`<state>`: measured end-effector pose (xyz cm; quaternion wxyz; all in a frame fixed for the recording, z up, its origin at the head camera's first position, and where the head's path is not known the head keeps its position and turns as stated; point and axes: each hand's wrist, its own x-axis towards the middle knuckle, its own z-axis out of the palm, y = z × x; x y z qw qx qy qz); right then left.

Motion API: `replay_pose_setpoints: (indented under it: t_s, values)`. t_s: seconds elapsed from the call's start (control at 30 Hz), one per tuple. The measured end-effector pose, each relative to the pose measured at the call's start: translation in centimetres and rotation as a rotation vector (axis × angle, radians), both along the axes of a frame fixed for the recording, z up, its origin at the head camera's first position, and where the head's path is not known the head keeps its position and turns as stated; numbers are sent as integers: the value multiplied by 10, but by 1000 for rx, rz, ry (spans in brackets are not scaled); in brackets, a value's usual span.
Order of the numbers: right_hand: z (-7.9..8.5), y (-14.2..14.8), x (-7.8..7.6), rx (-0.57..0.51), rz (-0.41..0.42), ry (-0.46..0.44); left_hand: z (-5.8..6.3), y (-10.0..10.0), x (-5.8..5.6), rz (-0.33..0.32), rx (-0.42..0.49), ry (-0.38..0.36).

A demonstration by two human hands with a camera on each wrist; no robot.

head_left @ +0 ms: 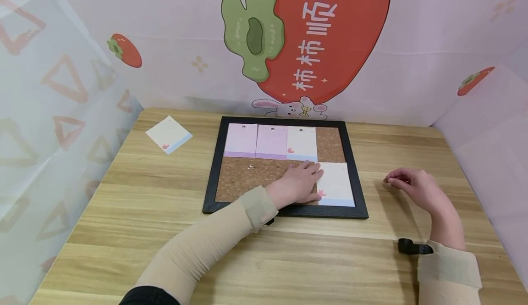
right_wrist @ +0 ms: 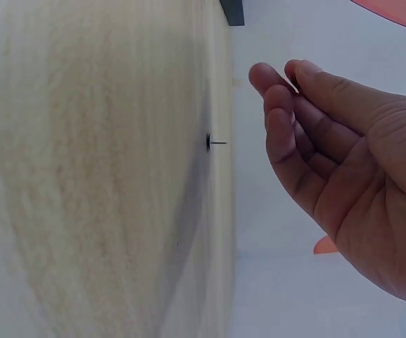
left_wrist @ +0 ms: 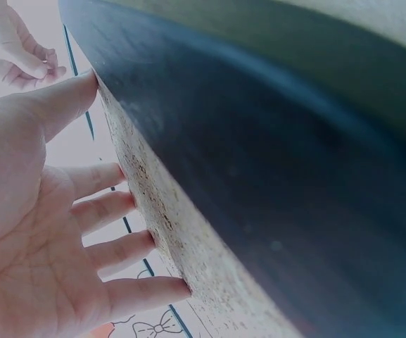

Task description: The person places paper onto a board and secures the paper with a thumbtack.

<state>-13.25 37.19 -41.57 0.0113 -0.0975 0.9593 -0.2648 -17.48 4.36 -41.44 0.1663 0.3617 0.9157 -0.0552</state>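
Note:
My left hand (head_left: 298,183) lies with fingers spread on a cork board (head_left: 237,181) in a black frame. Its fingertips rest at the left edge of a white note card (head_left: 337,181) with a blue bottom band, in the board's lower right corner. To the right of the board, my right hand (head_left: 418,188) is raised above the table. Thumb and index finger pinch a tiny dark thing, seemingly a thumbtack (right_wrist: 293,82), mostly hidden by the fingertips. Another thumbtack (right_wrist: 217,143) stands point up on the tabletop below that hand.
Across the board's top row are two purple cards (head_left: 241,140) and a white card (head_left: 301,143), each with a tack at its top. A loose white card (head_left: 168,133) lies at the table's back left. Printed cloth (head_left: 173,80) walls the wooden table (head_left: 144,213).

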Motion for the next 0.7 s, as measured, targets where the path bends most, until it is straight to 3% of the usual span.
replay_pose_setpoints:
  t_s: [0.2,0.7]
  values:
    - [2,-1,1,-74,27,-14,-1,0,0,-1,2,8]
    - [3,3,2,-41,38,-32,0,-1,1,-1,12,0]
